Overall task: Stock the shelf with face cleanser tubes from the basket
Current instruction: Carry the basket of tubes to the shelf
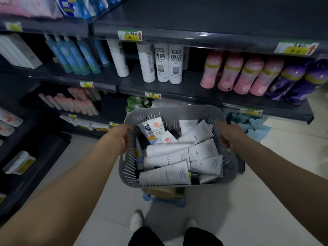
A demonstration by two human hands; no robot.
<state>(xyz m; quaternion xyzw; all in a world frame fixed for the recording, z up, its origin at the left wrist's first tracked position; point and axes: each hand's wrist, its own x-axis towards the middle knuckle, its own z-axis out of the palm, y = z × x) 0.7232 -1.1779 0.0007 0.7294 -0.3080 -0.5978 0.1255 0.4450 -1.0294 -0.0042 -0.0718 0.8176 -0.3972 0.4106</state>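
Two white shoes [136,221] are seen at the lower edge, planted on the pale tiled floor [266,201]. Both bare forearms are extended forward. The left hand [122,137] is curled round the left rim of the grey slotted basket [174,110], and the right hand [229,135] is curled round the right rim. The basket is thus gripped on both sides and held clear of the floor.

The basket is filled with face cleanser tubes lying loosely on one another. Most are white tubes marked FLORAL [165,175], laid roughly crosswise in the near and middle part. At the far left corner, a tube with a blue NIVEA badge [148,130] is propped beside a white tube bearing a red round emblem [158,129].

Beyond the basket, a dark shelf unit is located. On its middle shelf [159,87], white bottles with Chinese lettering [168,63] are stood at centre. Blue bottles [74,57] are placed to the left, pink bottles [236,73] to the right and purple bottles [298,82] at the far right. Yellow-and-green price tags [130,35] are fixed to the shelf edges.
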